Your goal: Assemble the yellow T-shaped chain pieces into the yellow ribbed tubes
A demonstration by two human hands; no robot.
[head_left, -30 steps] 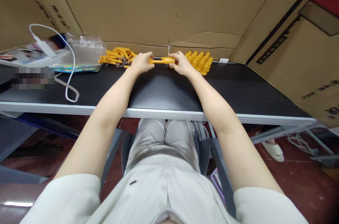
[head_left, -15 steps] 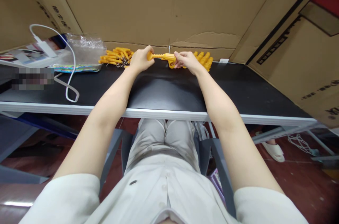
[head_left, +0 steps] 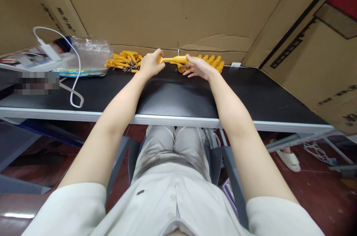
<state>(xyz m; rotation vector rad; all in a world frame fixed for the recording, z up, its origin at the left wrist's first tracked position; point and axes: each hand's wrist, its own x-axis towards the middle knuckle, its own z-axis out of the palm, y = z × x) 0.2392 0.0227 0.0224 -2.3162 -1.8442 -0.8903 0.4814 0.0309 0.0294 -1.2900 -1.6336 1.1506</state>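
Holding the yellow part (head_left: 180, 59) near the far edge of the worktop (head_left: 173, 96)
Your left hand (head_left: 152, 65) pinches its rounded end; your right hand (head_left: 202, 68) has fingers spread, thumb at the opposite end, contact unclear. Its long axis runs between them, roughly parallel to that edge.

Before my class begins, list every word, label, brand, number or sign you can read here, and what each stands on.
No text in view is legible.
Left cardboard panel: dark printed characters, too blurred to read.
Right cardboard panel: dark printed characters, also too blurred.
White tag: any print is too small.
Held yellow plastic piece: no lettering visible.
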